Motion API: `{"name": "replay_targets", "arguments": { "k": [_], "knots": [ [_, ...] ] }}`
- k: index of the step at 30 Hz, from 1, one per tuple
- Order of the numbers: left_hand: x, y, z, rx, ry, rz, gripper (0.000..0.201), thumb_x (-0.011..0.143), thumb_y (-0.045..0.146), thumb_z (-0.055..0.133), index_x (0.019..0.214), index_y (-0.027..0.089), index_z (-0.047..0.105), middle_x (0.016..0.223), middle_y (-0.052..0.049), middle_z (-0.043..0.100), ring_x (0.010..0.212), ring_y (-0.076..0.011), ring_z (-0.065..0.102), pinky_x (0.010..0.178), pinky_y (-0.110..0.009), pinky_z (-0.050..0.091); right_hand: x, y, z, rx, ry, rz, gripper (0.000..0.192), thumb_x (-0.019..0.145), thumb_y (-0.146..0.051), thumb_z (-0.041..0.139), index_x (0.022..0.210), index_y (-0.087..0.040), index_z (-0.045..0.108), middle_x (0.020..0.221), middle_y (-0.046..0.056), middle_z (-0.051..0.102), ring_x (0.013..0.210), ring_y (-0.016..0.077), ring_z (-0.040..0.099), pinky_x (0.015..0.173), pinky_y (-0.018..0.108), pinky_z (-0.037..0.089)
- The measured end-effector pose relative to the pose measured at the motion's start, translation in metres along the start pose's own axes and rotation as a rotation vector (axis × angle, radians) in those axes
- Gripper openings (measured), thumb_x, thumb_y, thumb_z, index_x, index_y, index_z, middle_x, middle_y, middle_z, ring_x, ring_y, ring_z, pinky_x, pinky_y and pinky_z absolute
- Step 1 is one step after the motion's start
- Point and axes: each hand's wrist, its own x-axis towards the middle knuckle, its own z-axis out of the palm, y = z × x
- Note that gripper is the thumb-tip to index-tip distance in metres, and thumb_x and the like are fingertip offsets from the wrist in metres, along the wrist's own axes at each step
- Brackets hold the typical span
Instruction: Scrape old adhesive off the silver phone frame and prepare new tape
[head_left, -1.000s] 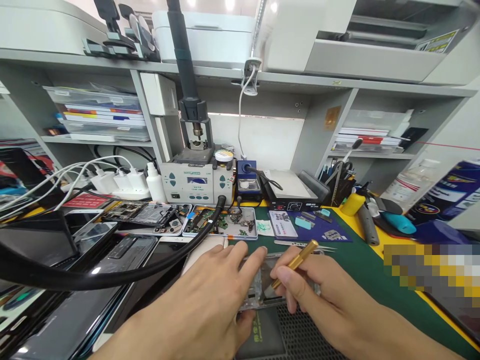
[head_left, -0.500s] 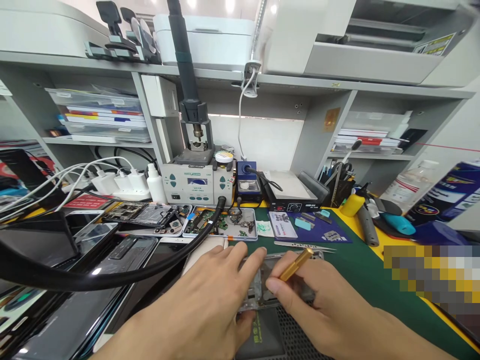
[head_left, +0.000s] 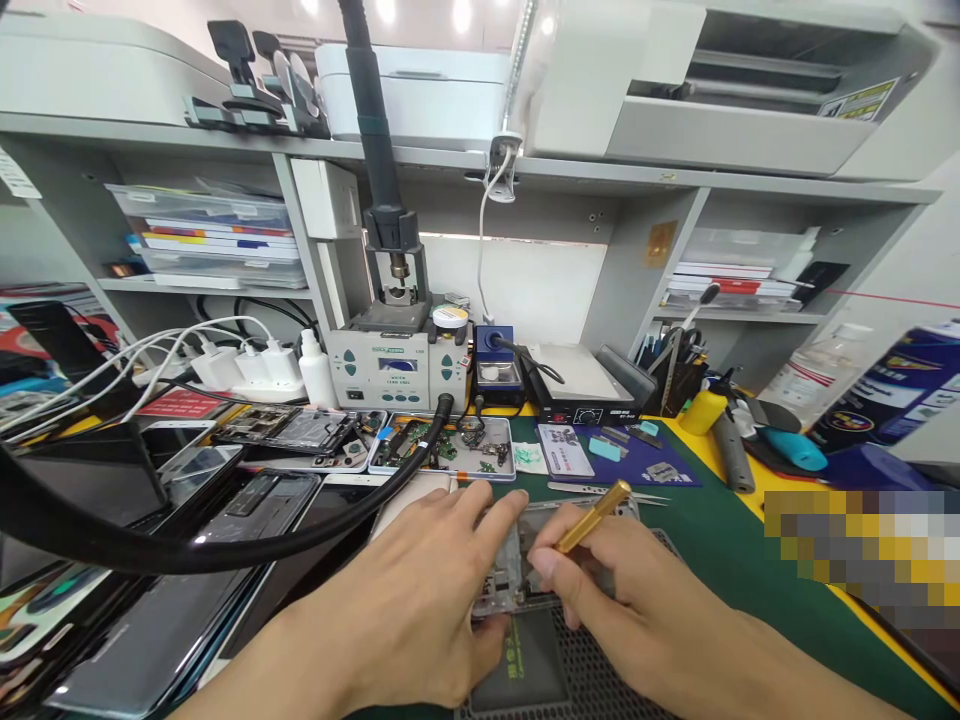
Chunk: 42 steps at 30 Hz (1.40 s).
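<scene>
Left hand (head_left: 420, 590) lies spread, fingers pressing the opened phone frame (head_left: 517, 575) down on the green table (head_left: 712, 560), near centre. Right hand (head_left: 622, 610) pinches a gold screwdriver (head_left: 592, 515), tip down into the frame.

Risk, as I judge it: the tip could slip off a small screw and gouge the board, since the frame is held only by finger pressure.

Room: black hose (head_left: 247, 545) crowds the left; tweezers (head_left: 600, 490) lie just beyond. Right side open.
</scene>
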Motion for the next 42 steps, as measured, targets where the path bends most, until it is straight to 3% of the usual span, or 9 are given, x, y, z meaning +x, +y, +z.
{"name": "replay_targets", "arguments": {
  "k": [11,20,27,33,38,42],
  "knots": [
    [0.0,0.0,0.001,-0.008,0.012,-0.006,0.076,0.08,0.03,0.063,0.151,0.015,0.038,0.143,-0.019,0.053,0.127,-0.0395,0.056,0.106,-0.052,0.048,0.0,-0.004,0.0,0.026,-0.029,-0.037,0.029,0.107,-0.031,0.036,0.092,-0.02,0.058,0.078,0.0,0.059,0.075,0.0182,0.06,0.074,0.034,0.048],
    [-0.001,0.002,-0.002,-0.018,-0.019,-0.024,0.077,0.08,0.029,0.062,0.152,0.013,0.04,0.136,-0.019,0.058,0.125,-0.0396,0.056,0.106,-0.053,0.046,0.0,-0.005,0.0,0.022,-0.033,-0.057,0.027,0.107,-0.029,0.036,0.092,-0.021,0.058,0.083,0.001,0.061,0.078,0.0186,0.061,0.075,0.033,0.048],
    [0.003,0.006,-0.014,-0.047,-0.118,-0.047,0.076,0.082,0.029,0.061,0.152,0.009,0.04,0.129,-0.018,0.058,0.123,-0.0388,0.056,0.107,-0.054,0.047,0.0,-0.011,-0.002,0.002,-0.034,-0.051,0.027,0.105,-0.027,0.036,0.091,-0.021,0.058,0.078,0.001,0.058,0.074,0.0191,0.06,0.073,0.035,0.048],
    [0.002,0.004,-0.006,-0.064,-0.051,-0.05,0.079,0.08,0.029,0.062,0.153,0.013,0.038,0.129,-0.016,0.057,0.121,-0.0392,0.056,0.106,-0.057,0.046,0.0,-0.006,0.0,0.008,-0.044,-0.059,0.024,0.105,-0.027,0.038,0.093,-0.021,0.059,0.087,0.004,0.062,0.081,0.0208,0.061,0.076,0.037,0.05],
    [0.002,0.005,-0.008,-0.069,-0.1,-0.057,0.078,0.08,0.028,0.061,0.153,0.011,0.038,0.13,-0.018,0.057,0.123,-0.0395,0.056,0.106,-0.056,0.047,-0.001,-0.003,0.0,0.024,-0.035,-0.078,0.023,0.105,-0.026,0.04,0.091,-0.021,0.058,0.09,0.004,0.063,0.084,0.0208,0.062,0.078,0.037,0.05],
    [0.0,0.003,-0.004,-0.057,-0.042,-0.042,0.08,0.079,0.029,0.062,0.154,0.012,0.038,0.129,-0.017,0.058,0.121,-0.04,0.056,0.105,-0.056,0.048,-0.002,-0.002,0.001,0.03,-0.038,-0.092,0.023,0.104,-0.026,0.04,0.091,-0.021,0.058,0.089,0.004,0.063,0.083,0.0209,0.062,0.078,0.037,0.05]
  ]
}}
